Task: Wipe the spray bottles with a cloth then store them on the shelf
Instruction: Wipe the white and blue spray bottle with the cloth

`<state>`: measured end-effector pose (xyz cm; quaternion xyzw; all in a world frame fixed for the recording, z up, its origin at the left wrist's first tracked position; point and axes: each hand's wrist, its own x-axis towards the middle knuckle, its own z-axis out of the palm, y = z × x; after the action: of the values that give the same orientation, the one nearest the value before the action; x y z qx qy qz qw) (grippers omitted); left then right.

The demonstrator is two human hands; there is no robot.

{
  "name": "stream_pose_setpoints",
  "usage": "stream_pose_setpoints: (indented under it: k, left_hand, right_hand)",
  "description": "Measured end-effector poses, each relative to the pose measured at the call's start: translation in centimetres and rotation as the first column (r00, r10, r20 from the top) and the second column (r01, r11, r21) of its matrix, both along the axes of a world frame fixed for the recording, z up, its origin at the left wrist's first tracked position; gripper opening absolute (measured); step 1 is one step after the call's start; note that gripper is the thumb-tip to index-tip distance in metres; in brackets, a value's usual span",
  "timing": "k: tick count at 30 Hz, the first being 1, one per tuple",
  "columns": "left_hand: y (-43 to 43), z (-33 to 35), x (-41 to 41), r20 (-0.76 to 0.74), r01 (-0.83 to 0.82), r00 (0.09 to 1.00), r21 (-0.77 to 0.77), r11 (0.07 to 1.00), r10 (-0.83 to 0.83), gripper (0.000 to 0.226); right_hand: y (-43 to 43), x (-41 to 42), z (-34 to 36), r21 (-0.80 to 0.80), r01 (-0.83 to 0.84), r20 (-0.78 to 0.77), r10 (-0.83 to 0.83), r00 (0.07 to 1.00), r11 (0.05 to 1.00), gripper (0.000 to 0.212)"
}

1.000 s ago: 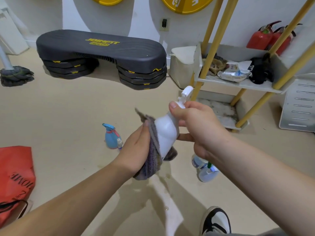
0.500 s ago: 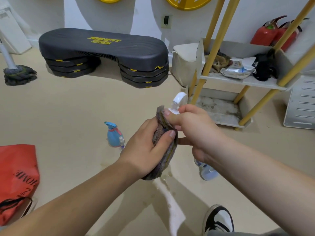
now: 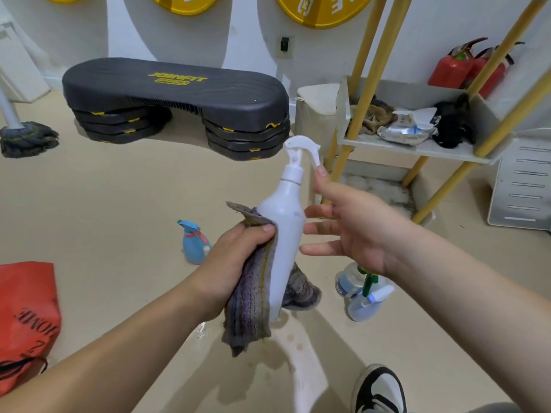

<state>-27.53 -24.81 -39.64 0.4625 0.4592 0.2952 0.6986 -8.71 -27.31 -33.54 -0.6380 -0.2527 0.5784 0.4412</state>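
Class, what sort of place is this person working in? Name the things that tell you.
Probably a gym's storage or cleaning corner: a black aerobic step platform on stacked risers, yellow discs like weight plates on the wall, plus a mop and a cluttered shelf.

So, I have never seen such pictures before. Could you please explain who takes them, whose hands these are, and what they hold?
There is no machine here. A person wears a camera on the head, so you look forward and down at their own two hands. The left hand grips a striped cloth wrapped round a white spray bottle. The right hand is open, with its fingers spread beside the bottle; I cannot tell whether they touch it. On the floor are a blue spray bottle and, further right, two clear bottles. Behind them is the shelf with yellow legs.
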Motion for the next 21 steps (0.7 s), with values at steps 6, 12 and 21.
stream_pose_setpoints:
  k: [6,12,21]
  left_hand:
    - [-0.8,0.6,-0.3,0.122,0.173,0.980,-0.142,0.975,-0.156,0.042]
    - [-0.4,0.7,-0.4,0.069,0.193,0.980,-0.070,0.979,-0.189,0.058]
    - [0.2,1.4,0.4,-0.446,0.177,0.877,0.643,0.745,0.177,0.032]
  right_hand:
    - [0.0,0.3,0.0,0.106,0.017,0.016,-0.019,1.000,0.994,0.045]
    - [-0.3,0.1,0.3,0.176,0.019,0.107,-0.039,0.993,0.984,0.036]
    - [-0.8,-4.2,-0.7,0.296,-0.139,0.277,0.054,0.959,0.945,0.046]
